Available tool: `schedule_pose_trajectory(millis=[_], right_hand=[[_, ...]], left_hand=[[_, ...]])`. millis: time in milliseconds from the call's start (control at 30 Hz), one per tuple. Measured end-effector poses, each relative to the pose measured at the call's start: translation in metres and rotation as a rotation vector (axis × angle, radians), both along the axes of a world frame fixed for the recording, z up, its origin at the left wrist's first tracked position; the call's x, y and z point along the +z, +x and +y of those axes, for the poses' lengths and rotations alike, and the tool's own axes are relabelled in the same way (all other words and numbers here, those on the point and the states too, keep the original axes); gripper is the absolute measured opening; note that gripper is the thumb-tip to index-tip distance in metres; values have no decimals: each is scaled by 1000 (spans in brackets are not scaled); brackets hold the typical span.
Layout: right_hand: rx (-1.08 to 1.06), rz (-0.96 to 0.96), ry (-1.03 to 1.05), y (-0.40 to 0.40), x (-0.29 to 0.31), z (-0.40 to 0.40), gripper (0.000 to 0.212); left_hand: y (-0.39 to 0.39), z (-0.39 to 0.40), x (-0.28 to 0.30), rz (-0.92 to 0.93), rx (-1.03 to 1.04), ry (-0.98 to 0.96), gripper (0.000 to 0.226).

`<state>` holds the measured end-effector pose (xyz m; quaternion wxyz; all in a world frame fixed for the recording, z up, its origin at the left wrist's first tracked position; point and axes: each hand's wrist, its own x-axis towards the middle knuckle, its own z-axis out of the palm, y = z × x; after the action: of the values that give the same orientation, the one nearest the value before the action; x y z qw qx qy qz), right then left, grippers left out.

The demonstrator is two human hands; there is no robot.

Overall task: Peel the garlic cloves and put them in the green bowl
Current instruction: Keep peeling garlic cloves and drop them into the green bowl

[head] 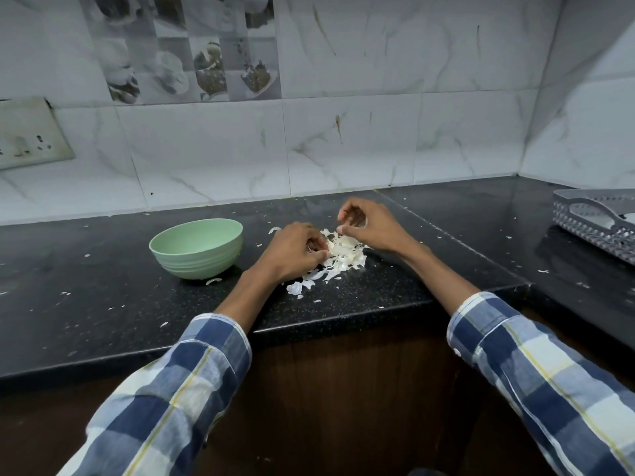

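- While both of our hands work over a pile of garlic skins (338,261), the pile looks white, thin and papery, and it lies on the black counter (103,304).
- We cannot pick out a whole garlic clove; the bits between our fingers are too small and too hidden to name.
- Our left hand (297,250) has its fingers curled in, and they seem to pinch something white at the left side of the pile. We cannot tell just what it is.
- Our right hand (366,223) is curled too, with its fingertips touching the top of the pile. We cannot tell if it holds a piece.
- Our green bowl (196,248) stands upright on the counter, just to the left of our left hand. It is pale green with ridges round its side. We cannot see its bottom from here.
- One curled bit of skin lies right by the foot of the bowl.
- Small white flakes are spread all over the counter, which is dark, shiny and speckled.
- A grey basket (598,225) with a holey pattern sits far off at the right edge.
- Behind the counter is a wall of white marble-look tiles (343,142), with some stains on them.
- A few tiles high up show pictures of cups and food.
- A dirty switch plate (29,132) is on the wall at the left.
- Our sleeves (178,389) are blue and white checks.
- Brown wood shows under the counter.
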<state>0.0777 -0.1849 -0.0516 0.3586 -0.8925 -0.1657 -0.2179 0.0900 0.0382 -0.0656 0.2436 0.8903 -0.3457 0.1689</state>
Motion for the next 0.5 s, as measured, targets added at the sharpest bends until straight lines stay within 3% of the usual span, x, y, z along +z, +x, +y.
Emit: schedule_pose_trajectory(millis=[100,233,367,500], right_hand=[[0,-28,37,-4,2,3,9],[-51,-66,71,-6,4,6,25],[-34,-34,-36,-9,13,8,14],[29,-14,-110,-15,22,17,23]], left_hand=[[-2,-5,1,-27,5,39,13],[-1,-5,1,-58,24,49,13],[0,0,3,-139,107,-37,6],[-2,1,4,-209,112,-50,7]])
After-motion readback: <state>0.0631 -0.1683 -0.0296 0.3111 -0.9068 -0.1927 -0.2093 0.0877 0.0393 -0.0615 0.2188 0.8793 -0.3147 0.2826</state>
